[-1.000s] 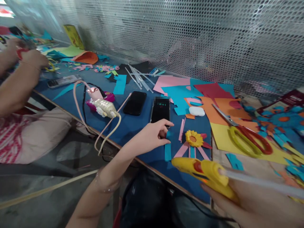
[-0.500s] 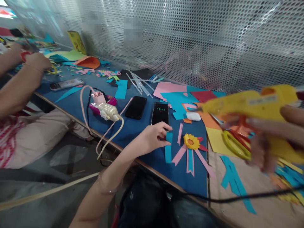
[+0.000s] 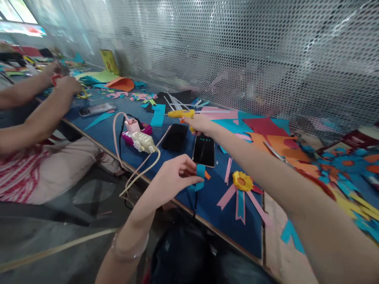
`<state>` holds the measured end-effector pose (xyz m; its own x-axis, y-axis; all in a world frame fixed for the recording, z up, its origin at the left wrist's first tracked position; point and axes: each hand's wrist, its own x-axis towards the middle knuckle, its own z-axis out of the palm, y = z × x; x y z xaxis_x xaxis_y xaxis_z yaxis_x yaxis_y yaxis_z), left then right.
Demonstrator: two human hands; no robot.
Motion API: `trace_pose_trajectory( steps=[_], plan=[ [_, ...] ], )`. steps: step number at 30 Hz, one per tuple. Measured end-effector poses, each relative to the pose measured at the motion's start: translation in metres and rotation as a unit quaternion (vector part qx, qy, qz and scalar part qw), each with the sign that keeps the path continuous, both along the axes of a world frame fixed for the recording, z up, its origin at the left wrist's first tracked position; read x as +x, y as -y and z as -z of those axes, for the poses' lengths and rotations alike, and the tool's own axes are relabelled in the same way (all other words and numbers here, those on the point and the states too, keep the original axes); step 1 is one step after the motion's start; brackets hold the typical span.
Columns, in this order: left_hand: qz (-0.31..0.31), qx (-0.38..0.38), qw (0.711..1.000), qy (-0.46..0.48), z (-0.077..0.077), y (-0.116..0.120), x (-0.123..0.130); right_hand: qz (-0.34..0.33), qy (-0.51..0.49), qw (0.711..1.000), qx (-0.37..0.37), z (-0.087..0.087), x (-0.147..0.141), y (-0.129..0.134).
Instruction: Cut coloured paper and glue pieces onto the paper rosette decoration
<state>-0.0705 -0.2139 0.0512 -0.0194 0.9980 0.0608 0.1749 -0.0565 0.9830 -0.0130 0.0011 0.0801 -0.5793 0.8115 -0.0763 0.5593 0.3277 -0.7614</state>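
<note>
Near the table's front edge, my left hand (image 3: 177,179) pinches a short blue paper strip (image 3: 200,172) between thumb and fingers. My right hand (image 3: 201,123) reaches across to the left and grips a yellow hot glue gun (image 3: 181,113). The gun's nozzle points left, beyond a black phone (image 3: 175,137) that lies face up. A second phone (image 3: 203,151) with a lit clock lies below my right wrist. Right of my left hand rests a yellow paper flower (image 3: 242,181) with pink and blue paper ribbons (image 3: 241,205) fanning below it.
A power adapter (image 3: 142,141) with looping cables stands left of the phones. Clear glue sticks (image 3: 177,101) and coloured paper (image 3: 266,128) lie along the metal mesh wall. Scissors (image 3: 315,181) lie at right. A co-worker's hands (image 3: 66,85) hold red-handled scissors at far left.
My right hand has swung the glue gun from the far right to the left, over the phones. My left hand has lifted the blue strip and shifted slightly left.
</note>
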Motion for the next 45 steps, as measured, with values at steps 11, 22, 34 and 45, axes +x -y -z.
trace_pose_trajectory(
  steps=[11, 22, 34, 45],
  plan=[
    [-0.056, 0.064, 0.996, 0.033, -0.015, -0.009, -0.003, -0.031, -0.031, 0.984, 0.171, -0.032, 0.039, 0.045],
    [0.024, 0.079, 0.995, 0.047, -0.02, -0.014, 0.038, -0.015, -0.128, 0.991, 0.03, -0.025, 0.164, 0.148],
    [0.128, 0.028, 0.989, 0.075, -0.006, -0.02, 0.059, 0.049, -0.223, 0.971, 0.073, -0.02, 0.188, 0.16],
    [0.091, 0.087, 0.992, -0.028, -0.007, -0.026, 0.069, 0.087, -0.289, 0.951, -0.067, -0.026, 0.189, 0.166]
  ],
)
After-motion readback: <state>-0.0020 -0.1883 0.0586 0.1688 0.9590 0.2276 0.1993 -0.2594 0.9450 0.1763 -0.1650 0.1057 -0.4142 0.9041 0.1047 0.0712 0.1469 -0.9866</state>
